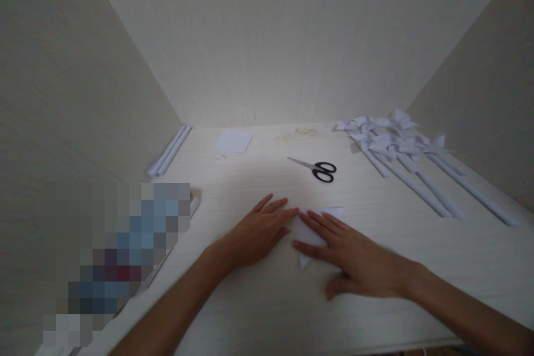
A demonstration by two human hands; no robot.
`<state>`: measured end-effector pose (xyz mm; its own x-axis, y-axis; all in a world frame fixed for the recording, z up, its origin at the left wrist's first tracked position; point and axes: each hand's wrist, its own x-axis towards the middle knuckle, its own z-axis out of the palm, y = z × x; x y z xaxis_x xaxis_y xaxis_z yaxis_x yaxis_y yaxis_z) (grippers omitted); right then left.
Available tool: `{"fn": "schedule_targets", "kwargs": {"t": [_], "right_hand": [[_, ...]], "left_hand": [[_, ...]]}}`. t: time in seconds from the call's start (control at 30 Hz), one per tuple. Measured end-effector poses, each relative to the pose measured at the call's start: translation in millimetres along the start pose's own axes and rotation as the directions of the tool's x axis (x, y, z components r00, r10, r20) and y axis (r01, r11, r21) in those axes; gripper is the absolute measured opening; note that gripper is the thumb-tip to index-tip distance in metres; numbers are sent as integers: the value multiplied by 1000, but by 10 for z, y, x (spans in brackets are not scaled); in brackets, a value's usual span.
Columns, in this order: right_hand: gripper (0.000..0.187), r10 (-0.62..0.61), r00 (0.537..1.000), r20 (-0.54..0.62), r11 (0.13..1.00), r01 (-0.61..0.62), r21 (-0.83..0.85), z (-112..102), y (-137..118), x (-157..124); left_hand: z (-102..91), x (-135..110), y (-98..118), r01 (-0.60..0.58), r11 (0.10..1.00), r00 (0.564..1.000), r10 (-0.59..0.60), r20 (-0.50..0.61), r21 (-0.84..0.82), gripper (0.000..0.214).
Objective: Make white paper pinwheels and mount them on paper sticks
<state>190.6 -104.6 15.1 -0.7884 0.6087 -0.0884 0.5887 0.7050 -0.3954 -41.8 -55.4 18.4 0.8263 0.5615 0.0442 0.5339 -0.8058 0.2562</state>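
Observation:
A white sheet of paper folded into a triangle [307,233] lies flat on the pale table [250,311]. My right hand [346,256] rests over it with fingers spread, hiding its right part. At the paper's left edge is my left hand [262,233], fingers stretched out and a fingertip at the upper left corner. Neither hand grips anything. Beyond them lie scissors [317,168] with black handles, blades pointing left.
White paper pinwheels on rolled sticks [409,172] lie at the right. A square white sheet [234,141] and rolled paper tubes [169,151] are at the back left. Small pale scraps [300,133] lie near the back wall [267,55]. A blurred-out item [137,245] stands at the left.

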Motion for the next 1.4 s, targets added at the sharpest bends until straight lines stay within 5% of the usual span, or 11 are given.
{"fn": "schedule_targets", "kwargs": {"t": [0.5,0.7,1.0,1.17,1.4], "right_hand": [[61,-62,998,31,998,61,23,-21,-157,-125],[72,118,990,-81,992,-121,-39,148,-151,-262],[79,287,890,-354,911,-367,-186,427,-325,-127],[73,276,894,-353,909,-362,-205,440,-254,-146],[58,355,863,-359,882,-437,-179,254,111,-279]], "left_hand": [[61,23,31,-1,996,996,8,-86,87,38],[126,28,37,1,995,996,7,-84,96,40],[214,66,282,71,970,985,-31,-171,231,43],[315,-7,478,15,980,996,3,-88,197,47],[272,-34,452,-20,992,999,25,-35,124,43]]}}
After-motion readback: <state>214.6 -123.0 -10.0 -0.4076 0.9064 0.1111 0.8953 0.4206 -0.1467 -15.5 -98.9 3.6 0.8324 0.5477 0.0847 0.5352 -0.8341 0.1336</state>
